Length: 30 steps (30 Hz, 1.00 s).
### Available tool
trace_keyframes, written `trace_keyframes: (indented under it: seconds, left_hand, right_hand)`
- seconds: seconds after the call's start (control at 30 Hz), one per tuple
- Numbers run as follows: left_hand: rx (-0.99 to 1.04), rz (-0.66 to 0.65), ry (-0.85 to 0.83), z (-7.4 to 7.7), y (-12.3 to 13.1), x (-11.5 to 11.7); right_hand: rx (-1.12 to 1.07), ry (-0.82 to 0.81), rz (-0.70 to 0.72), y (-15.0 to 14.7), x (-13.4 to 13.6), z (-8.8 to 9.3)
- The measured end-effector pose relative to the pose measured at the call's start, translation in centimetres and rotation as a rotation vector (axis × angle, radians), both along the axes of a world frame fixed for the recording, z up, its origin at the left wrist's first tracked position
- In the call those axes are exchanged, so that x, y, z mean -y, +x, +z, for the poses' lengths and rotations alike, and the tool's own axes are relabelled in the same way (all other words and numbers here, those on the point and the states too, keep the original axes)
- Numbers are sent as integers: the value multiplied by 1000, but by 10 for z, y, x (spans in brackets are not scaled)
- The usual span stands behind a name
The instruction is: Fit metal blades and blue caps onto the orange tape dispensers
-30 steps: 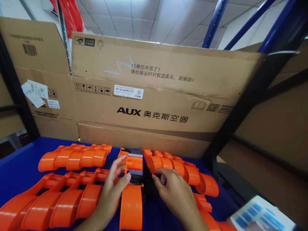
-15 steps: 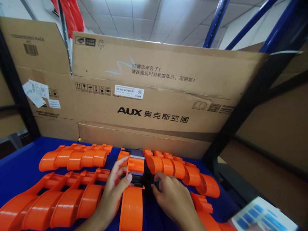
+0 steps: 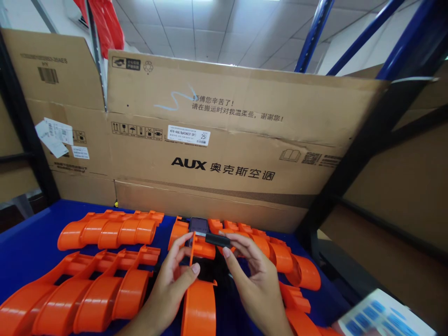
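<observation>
My left hand (image 3: 173,275) grips an orange plastic tape dispenser (image 3: 198,298), tilted up off the blue table top, with its metal blade end (image 3: 198,226) pointing away from me. My right hand (image 3: 254,275) pinches a small black roller (image 3: 217,240) between thumb and fingers. It holds the roller at the right side of the dispenser's front. Rows of nested orange dispenser shells lie to the left (image 3: 108,228) and right (image 3: 276,256) of my hands.
A large brown AUX cardboard box (image 3: 224,140) stands upright along the back of the blue table (image 3: 28,242). More orange shells (image 3: 70,298) fill the near left. A sheet of blue and white labels (image 3: 381,317) lies at the lower right. A dark rack post (image 3: 350,154) rises on the right.
My right hand has come up from the table holding the black roller and brought it to the dispenser's front. My left hand has tilted the dispenser up slightly.
</observation>
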<state>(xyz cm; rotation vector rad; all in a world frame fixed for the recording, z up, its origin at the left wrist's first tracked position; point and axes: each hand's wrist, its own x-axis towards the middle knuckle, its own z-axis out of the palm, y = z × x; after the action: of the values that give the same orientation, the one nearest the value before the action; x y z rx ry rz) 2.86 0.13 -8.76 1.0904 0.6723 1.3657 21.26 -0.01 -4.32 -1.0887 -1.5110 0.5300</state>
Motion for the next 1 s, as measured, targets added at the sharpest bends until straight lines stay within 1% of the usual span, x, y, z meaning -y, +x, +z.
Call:
trace_keyframes:
  seconds: [0.17,0.33,0.5,0.63,0.73,0.83,0.93,1.0]
  left_hand:
    - [-35,-48,26,0,2,4]
    - [-40,-54,46,0,1,4]
    - [-57,-43,12,-3,1,5]
    - [1,-23,-20,-1,-1,1]
    - [90,3,-74,3,-6,-5]
    - [190,39,-154,7,-12,-10]
    - [265,118,-206,12,-18,-11]
    - [306,156,-243,17,-20,-10]
  right_hand:
    - [27,-11,70,-4,-3,-2]
    - [113,-11,86,-2,-3,-4]
    - [193,11,73,-3,-2,0]
    - [227,20,64,-5,-3,1]
    - [215,10,83,-4,-4,0]
    - [208,5,38,1,-6,0]
    - [380,10,0,5,-5,2]
    - [552,11,30,6,-3,4]
